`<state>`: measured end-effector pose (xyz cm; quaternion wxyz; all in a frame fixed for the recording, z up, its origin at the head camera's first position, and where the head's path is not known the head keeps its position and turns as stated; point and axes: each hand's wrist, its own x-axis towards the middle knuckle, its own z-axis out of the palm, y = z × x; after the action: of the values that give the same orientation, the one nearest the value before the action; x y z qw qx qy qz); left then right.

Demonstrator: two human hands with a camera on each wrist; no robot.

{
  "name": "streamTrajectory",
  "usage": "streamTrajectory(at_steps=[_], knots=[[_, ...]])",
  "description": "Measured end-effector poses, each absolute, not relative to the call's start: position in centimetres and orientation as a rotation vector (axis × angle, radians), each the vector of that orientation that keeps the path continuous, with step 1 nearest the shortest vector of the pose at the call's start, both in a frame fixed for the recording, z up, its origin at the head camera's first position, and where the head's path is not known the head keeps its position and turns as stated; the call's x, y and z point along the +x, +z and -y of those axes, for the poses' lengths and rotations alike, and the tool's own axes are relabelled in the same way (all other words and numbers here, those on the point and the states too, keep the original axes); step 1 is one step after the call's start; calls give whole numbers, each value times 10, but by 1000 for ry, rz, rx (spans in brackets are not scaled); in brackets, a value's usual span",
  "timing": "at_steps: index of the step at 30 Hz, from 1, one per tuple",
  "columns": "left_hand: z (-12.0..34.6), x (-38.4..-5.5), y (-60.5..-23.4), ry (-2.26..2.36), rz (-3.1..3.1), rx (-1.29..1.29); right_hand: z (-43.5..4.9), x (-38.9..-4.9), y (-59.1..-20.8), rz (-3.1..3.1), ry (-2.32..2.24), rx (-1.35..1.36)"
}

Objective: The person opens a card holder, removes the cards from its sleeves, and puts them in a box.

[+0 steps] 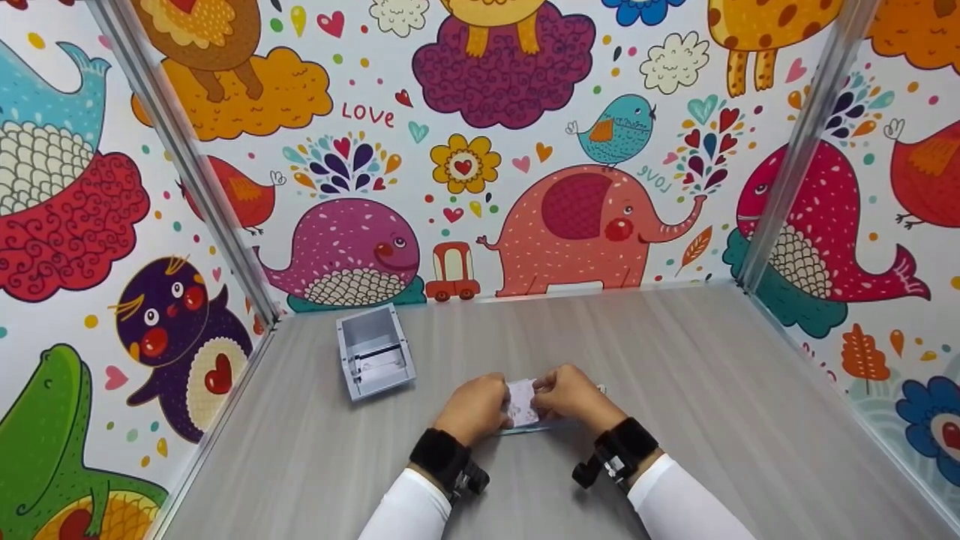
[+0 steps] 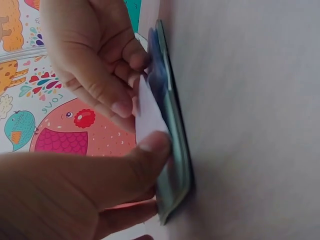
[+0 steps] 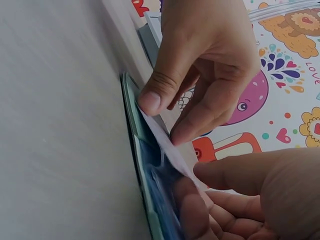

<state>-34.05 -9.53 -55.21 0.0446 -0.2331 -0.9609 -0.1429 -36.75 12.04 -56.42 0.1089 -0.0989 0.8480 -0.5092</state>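
Observation:
A small pale paper sheet with a faint pinkish print (image 1: pixel 523 403) is held between both hands over a thin teal folder (image 2: pixel 176 167). My left hand (image 1: pixel 476 411) pinches one end of the sheet between thumb and fingers. At the other end, my right hand (image 1: pixel 576 396) pinches it too, with some fingertips behind see-through film in the right wrist view. A bluish clear sleeve (image 3: pixel 157 182) stands partly lifted from the folder, beside the sheet. The folder lies flat on the table; much of it is hidden by the hands and the sheet.
On the table (image 1: pixel 660 352), a grey open-topped box (image 1: pixel 375 326) stands behind and left of the hands, with a dark bar across it and something pale inside. Walls with cartoon animals (image 1: pixel 570 240) enclose the table at the back and both sides.

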Motion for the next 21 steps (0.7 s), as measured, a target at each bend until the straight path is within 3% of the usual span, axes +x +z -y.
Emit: streamTrajectory(at_steps=[21], knots=[[93, -339, -553, -428, 2967, -646, -123, -366, -555, -2493, -1557, -283]])
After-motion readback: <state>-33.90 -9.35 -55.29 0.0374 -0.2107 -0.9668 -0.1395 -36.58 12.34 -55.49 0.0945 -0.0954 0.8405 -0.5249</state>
